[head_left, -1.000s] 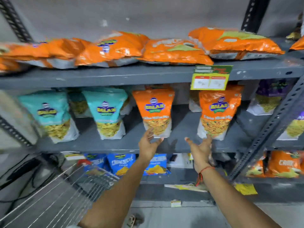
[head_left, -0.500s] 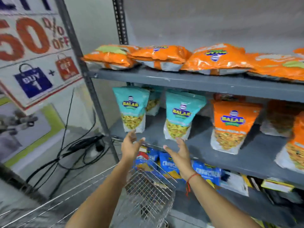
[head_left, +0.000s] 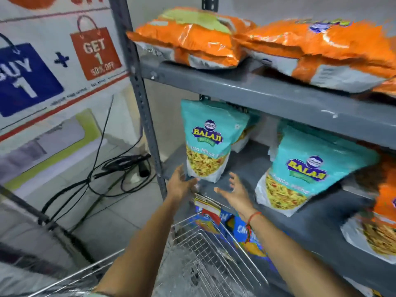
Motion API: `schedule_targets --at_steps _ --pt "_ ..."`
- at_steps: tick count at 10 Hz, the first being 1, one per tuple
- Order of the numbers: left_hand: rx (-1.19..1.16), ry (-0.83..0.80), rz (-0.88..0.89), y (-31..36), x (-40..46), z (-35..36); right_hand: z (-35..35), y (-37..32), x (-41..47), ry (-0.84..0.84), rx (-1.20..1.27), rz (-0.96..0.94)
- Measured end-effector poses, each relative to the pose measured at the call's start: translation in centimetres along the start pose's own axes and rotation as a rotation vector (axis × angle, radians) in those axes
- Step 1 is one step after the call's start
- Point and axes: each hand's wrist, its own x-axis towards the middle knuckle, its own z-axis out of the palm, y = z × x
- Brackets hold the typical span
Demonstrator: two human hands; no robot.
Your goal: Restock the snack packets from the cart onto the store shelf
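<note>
Both my left hand (head_left: 181,182) and right hand (head_left: 236,192) are open and empty below the upright teal foil snack packet (head_left: 209,140). I'd square its base gently, keeping it standing.

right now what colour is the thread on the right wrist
Red thread on the right wrist, in the head view.

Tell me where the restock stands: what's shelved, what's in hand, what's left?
Shelved: orange packets lie flat on the top shelf; teal packets stand on the middle shelf. In hand: nothing. The left hand is open at the leftmost teal packet's base; the right hand is open beside it. Left: the wire cart shows no packets in its visible part, so little seems to remain.
</note>
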Motion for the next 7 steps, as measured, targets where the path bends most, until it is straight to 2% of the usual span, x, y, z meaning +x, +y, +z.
schedule_targets --at_steps 3,5,6,7 --pt "-0.164 -0.049 0.044 -0.3 3.1 0.8 1.8 0.2 4.3 -0.023 0.054 -0.073" --pt "-0.152 -0.112 0.067 -1.7 4.0 1.4 1.7 1.1 4.2 0.059 0.053 -0.106" --pt "-0.165 -0.168 0.014 -2.8 4.3 1.1 1.2 0.2 3.5 0.045 0.022 -0.087" --pt "-0.199 -0.142 0.034 -2.2 3.0 1.2 0.9 0.3 2.6 0.075 0.043 -0.079"
